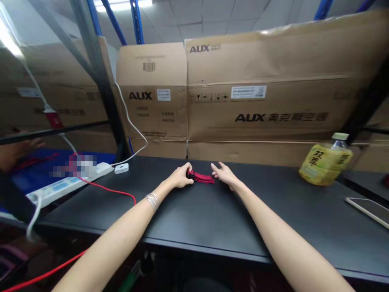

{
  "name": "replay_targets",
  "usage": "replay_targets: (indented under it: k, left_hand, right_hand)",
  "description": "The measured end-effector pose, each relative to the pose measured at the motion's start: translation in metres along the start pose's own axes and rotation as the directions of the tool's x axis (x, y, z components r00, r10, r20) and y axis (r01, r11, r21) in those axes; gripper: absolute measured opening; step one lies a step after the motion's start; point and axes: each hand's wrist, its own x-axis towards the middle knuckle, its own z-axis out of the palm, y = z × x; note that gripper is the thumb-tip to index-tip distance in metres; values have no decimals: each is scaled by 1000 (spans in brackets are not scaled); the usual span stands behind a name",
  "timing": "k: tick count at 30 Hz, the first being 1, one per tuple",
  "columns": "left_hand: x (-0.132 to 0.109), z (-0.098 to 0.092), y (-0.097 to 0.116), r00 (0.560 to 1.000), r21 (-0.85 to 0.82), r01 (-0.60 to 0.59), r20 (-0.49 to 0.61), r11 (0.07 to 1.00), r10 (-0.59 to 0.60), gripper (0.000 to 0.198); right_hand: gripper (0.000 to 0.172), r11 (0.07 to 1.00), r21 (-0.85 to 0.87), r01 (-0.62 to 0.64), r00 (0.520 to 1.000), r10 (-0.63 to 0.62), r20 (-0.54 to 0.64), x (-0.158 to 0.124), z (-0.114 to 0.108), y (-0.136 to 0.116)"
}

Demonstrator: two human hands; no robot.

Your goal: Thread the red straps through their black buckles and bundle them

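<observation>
A red strap (204, 178) with a black buckle (190, 175) at its left end lies low over the black tabletop (194, 215). My left hand (181, 176) is closed on the buckle end, thumb below and fingers curled above. A silvery bracelet (152, 200) circles that wrist. Just past the strap's right end is my right hand (225, 175), its fingers spread and nothing visible in them. The strap looks folded flat, and part of the buckle is hidden by my left fingers.
Large cardboard boxes (258, 101) stand behind the table. To the right are a yellow bottle (325, 160) and a phone (369, 209). At left lie a white power strip (73, 182), a small white adapter (121, 168) and a red cable (112, 190). Another person's blurred hand (24, 146) shows far left.
</observation>
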Motion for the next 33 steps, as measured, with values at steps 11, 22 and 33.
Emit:
replay_targets:
  k: [11, 22, 33]
  left_hand:
    - [0, -1, 2, 1000, 27, 24, 11, 999, -24, 33]
    - [-1, -1, 0, 1000, 18, 1, 14, 1000, -2, 33]
    - [-1, -4, 3, 1000, 42, -12, 20, 999, 11, 32]
  right_hand:
    - [36, 899, -328, 289, 935, -191, 299, -2, 2, 2]
    - [38, 892, -340, 299, 929, -191, 316, -3, 0, 1]
    - [29, 845, -441, 303, 938, -181, 296, -4, 1, -2]
